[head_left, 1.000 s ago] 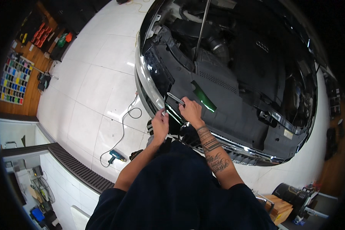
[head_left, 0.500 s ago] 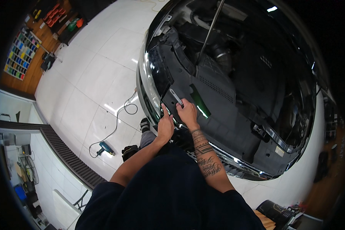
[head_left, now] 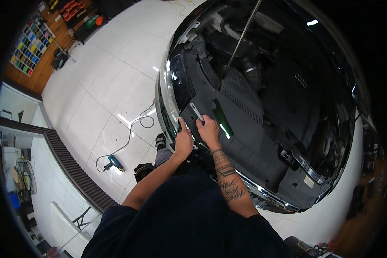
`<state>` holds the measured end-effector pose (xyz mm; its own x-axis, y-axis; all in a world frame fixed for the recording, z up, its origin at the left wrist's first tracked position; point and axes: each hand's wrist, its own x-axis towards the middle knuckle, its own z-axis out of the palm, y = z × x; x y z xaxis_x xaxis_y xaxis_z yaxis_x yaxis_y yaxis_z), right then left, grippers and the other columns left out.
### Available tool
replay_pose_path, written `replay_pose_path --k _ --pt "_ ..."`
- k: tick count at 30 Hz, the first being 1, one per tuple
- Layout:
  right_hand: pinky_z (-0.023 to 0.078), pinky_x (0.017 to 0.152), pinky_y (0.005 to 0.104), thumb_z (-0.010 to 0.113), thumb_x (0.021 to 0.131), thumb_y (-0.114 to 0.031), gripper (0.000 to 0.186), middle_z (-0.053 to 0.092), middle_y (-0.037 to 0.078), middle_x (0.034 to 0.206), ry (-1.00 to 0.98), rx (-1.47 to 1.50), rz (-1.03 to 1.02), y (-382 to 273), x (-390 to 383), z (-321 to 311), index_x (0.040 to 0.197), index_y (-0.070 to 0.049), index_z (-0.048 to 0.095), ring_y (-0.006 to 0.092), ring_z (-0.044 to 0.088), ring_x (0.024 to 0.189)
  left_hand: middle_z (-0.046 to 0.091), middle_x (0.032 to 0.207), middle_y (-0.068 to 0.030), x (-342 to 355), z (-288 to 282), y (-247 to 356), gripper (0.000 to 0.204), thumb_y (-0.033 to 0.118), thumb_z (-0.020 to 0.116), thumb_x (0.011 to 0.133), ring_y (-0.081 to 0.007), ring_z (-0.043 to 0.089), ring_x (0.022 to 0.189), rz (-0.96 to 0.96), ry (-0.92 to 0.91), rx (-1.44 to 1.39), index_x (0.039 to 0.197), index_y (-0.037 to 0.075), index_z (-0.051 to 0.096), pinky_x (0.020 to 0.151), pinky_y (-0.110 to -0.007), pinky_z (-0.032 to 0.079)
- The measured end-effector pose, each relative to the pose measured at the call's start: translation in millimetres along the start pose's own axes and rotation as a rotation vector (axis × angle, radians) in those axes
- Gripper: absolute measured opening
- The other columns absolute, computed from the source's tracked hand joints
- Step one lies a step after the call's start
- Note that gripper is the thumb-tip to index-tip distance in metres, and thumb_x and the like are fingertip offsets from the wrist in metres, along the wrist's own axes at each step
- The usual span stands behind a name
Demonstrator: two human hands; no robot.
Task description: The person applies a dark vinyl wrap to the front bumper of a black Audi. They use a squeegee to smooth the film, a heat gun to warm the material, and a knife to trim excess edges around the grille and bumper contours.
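Observation:
A dark car front point(head_left: 284, 150) with raised engine bay fills the right half. My right hand point(head_left: 208, 131) is closed on a slim silver tool point(head_left: 197, 112), angled over the dark top panel beside its left edge. My left hand point(head_left: 184, 142), just left of it, has its index finger extended to the narrow edge by the pale curved trim point(head_left: 171, 96); its other fingers are curled, and what they hold, if anything, is hidden. A glossy green piece point(head_left: 222, 122) lies on the panel right of my right hand.
A teal heat gun point(head_left: 114, 162) and its looped cable point(head_left: 131, 133) lie on the white tiled floor left of the car. A dark slatted strip point(head_left: 77, 170) crosses the lower left. A hood prop point(head_left: 243, 36) rises from the bay. A white folded table point(head_left: 66, 221) stands lower left.
Over the last second my left hand has gone from a bent grip to an extended index finger along the edge. The view has shifted; the green piece appears slightly lower.

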<state>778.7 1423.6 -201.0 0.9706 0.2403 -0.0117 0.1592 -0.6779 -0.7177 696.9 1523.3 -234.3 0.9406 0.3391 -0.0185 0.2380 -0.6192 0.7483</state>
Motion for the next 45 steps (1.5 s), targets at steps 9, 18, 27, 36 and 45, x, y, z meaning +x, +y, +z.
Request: replay_pose_path --k 9,18,27,36,45 --pt "0.048 0.073 0.0524 0.063 0.082 -0.026 0.024 0.066 0.022 0.082 0.009 0.017 -0.003 -0.8 -0.3 0.1 0.092 -0.004 0.065 0.0440 0.063 0.081 0.063 0.070 -0.0266 7.9 0.3 -4.6 0.085 0.008 0.055 0.085 -0.0398 0.065 0.063 0.049 -0.090 0.196 0.136 -0.025 -0.005 0.059 -0.045 0.054" --pt "0.047 0.072 0.0525 0.063 0.083 -0.026 0.024 0.066 0.022 0.080 0.016 0.053 -0.015 1.0 -2.4 -0.1 0.089 -0.004 0.064 0.0443 0.062 0.081 0.064 0.070 -0.0259 14.8 -13.2 10.7 0.083 0.006 0.058 0.079 -0.0367 0.066 0.061 0.078 -0.109 0.343 0.133 -0.031 0.007 0.058 -0.042 0.055" --pt "0.046 0.069 0.0486 0.064 0.082 -0.025 0.024 0.064 0.022 0.077 0.062 0.028 -0.034 -1.6 -3.1 2.4 0.085 -0.001 0.062 0.0431 0.061 0.079 0.064 0.079 -0.0299 30.4 -20.3 -12.6 0.068 0.006 0.052 0.085 -0.0435 0.065 0.073 0.055 -0.097 0.115 0.138 -0.021 0.019 0.066 -0.049 0.051" --pt "0.048 0.067 0.0419 0.065 0.082 -0.021 0.022 0.065 0.021 0.075 0.038 0.068 -0.012 5.0 -2.8 1.0 0.089 0.000 0.065 0.0365 0.064 0.074 0.061 0.069 -0.0266 2.6 -30.6 -34.8 0.057 0.011 0.048 0.091 -0.0414 0.061 0.060 -0.025 0.051 -0.218 0.142 -0.008 0.030 0.059 -0.047 0.047" --pt "0.048 0.066 0.0398 0.065 0.083 -0.022 0.023 0.065 0.020 0.075 0.058 0.084 -0.009 4.3 -4.1 2.5 0.090 0.000 0.065 0.0343 0.065 0.072 0.063 0.071 -0.0278 1.8 -12.2 -16.2 0.075 0.013 0.049 0.092 -0.0428 0.063 0.064 -0.003 -0.073 0.067 0.145 -0.012 0.002 0.059 -0.051 0.050"
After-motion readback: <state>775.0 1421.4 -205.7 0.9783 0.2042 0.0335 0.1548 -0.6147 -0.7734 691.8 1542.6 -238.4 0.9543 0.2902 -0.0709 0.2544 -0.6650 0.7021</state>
